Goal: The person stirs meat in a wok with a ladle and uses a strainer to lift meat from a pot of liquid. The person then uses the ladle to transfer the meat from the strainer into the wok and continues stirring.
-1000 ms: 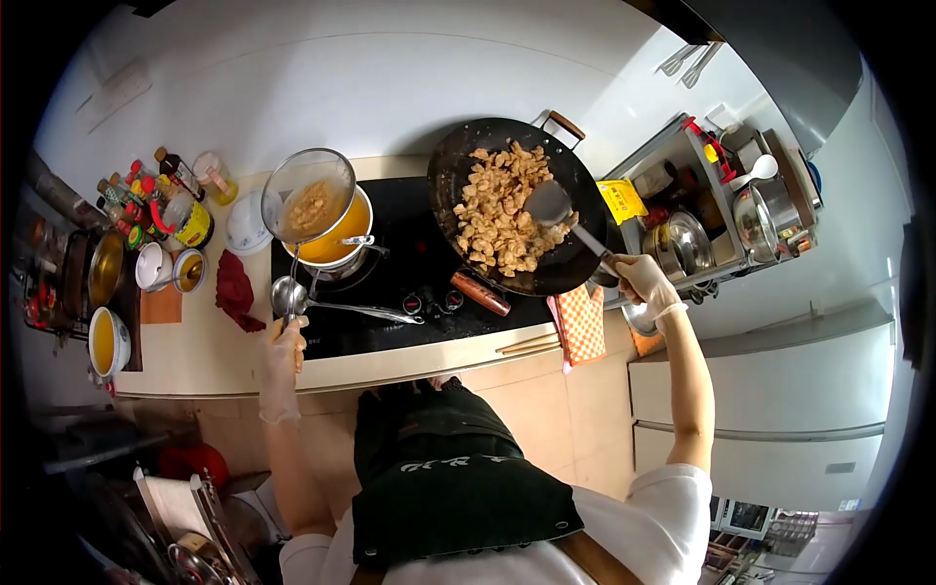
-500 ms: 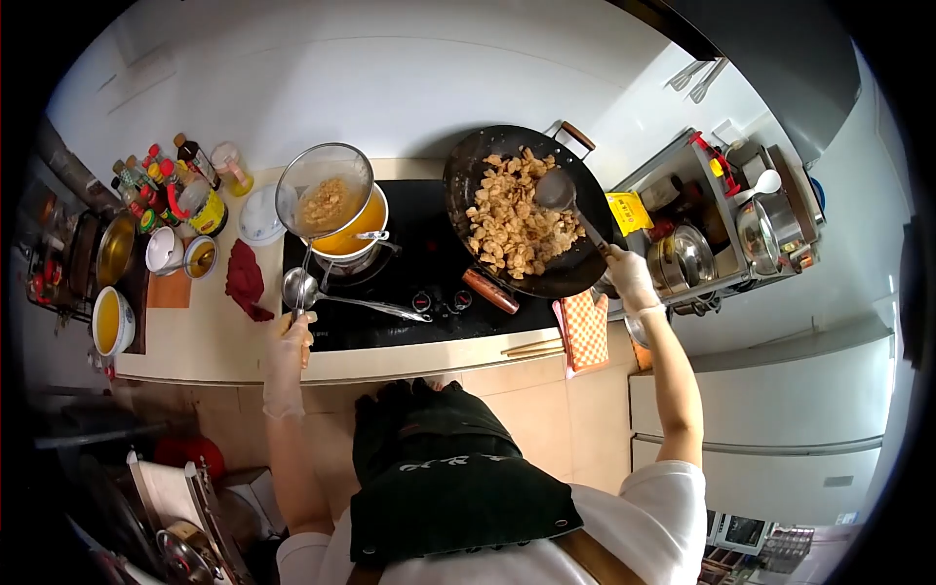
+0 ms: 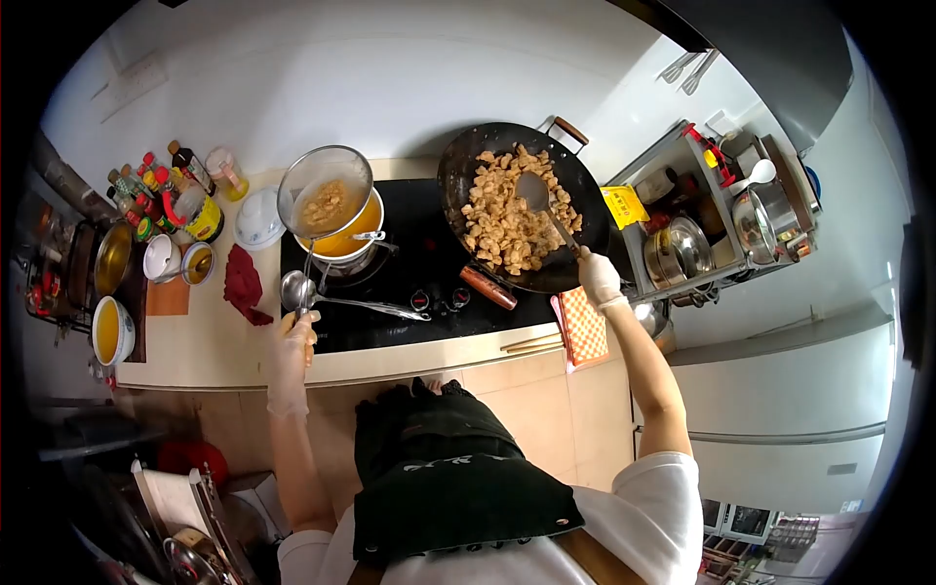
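Gloved, my left hand (image 3: 292, 346) is closed around the handle of a mesh strainer (image 3: 327, 164). The strainer, with some cooked meat pieces (image 3: 330, 207) in it, is over a white pot (image 3: 380, 216) of orange-yellow liquid. My right hand (image 3: 601, 280), also gloved, grips the handle of a ladle (image 3: 533, 192). Its round head rests among many browned meat pieces (image 3: 495, 219) in a dark wok (image 3: 458, 156) with wooden handles. Beside my left hand, a long metal spoon (image 3: 375, 307) lies along the front of the black cooktop (image 3: 419, 249).
Sauce bottles (image 3: 146, 195), small bowls (image 3: 161, 258), a lid (image 3: 257, 219) and a dark red cloth (image 3: 246, 283) are on the left counter. An orange checked cloth (image 3: 585, 331) and chopsticks (image 3: 534, 344) lie at the front edge. A rack (image 3: 726, 200) with metal bowls stands right.
My right hand has moved left and slightly down, carrying the ladle head further left through the meat in the wok. My left hand and the strainer stay nearly in place.
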Action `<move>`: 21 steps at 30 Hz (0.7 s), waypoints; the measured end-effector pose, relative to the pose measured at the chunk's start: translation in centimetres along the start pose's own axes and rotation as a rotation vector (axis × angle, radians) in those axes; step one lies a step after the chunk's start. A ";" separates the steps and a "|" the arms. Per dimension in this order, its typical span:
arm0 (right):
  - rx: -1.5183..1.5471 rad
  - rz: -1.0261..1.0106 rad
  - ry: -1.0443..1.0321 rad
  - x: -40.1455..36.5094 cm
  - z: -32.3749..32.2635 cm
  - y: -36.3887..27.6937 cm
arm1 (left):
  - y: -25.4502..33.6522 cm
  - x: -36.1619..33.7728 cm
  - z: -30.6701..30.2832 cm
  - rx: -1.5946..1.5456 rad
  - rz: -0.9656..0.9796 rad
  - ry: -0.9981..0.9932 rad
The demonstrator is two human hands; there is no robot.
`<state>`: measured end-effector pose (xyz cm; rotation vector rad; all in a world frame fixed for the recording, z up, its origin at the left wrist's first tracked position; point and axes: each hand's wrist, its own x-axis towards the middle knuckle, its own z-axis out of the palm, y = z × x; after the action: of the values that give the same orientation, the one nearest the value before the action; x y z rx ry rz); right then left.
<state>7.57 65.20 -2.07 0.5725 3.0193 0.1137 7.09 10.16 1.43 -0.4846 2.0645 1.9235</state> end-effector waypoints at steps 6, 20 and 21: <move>-0.308 -0.144 0.221 -4.0 -6.7 -1.8 | 0.1 -0.4 -0.4 0.033 0.002 0.004; -0.285 -0.335 0.219 -5.2 -2.5 -4.8 | -0.7 1.1 -0.3 -0.002 -0.013 -0.016; -0.193 -0.363 0.297 -5.2 -3.5 -4.2 | -0.3 1.1 -0.1 0.008 -0.015 -0.015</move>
<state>10.60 59.17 1.30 -0.0151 3.2790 0.5016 6.22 9.97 0.66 -0.4809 2.0521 1.9041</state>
